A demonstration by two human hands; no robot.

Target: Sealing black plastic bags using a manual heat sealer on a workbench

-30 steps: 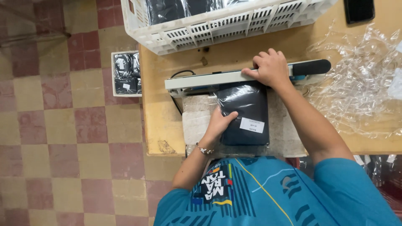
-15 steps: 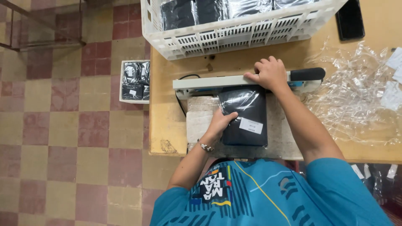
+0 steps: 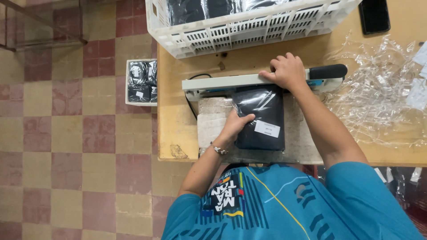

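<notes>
Your left hand [image 3: 235, 126] lies flat on the near left part of the black garment packed in a clear plastic bag with a white label [image 3: 261, 118], its fingers [image 3: 245, 119] pressed together and laid on the bag's surface rather than pinching it. That bag rests on a pale grey slab [image 3: 212, 120] on the wooden counter [image 3: 173, 129], and its far edge is tucked under the arm of the long cream-coloured heat sealer with a black handle [image 3: 222, 83]. Your right hand [image 3: 288, 72] sits on top of the sealer's arm, fingers curled over the bar and pressing on it, just left of the black handle. To your right, a loose heap of empty clear plastic bags [image 3: 378, 89] is spread over the counter, near the sealer's handle end. Beyond the sealer stands a white slotted plastic crate [image 3: 249, 29] holding more black packed garments, and beside it, at the far right, a black phone [image 3: 374, 15] lies flat. Off the counter's left edge, down on the red and cream tiled floor [image 3: 66, 133], a small white box [image 3: 141, 82] holds further black packets.
</notes>
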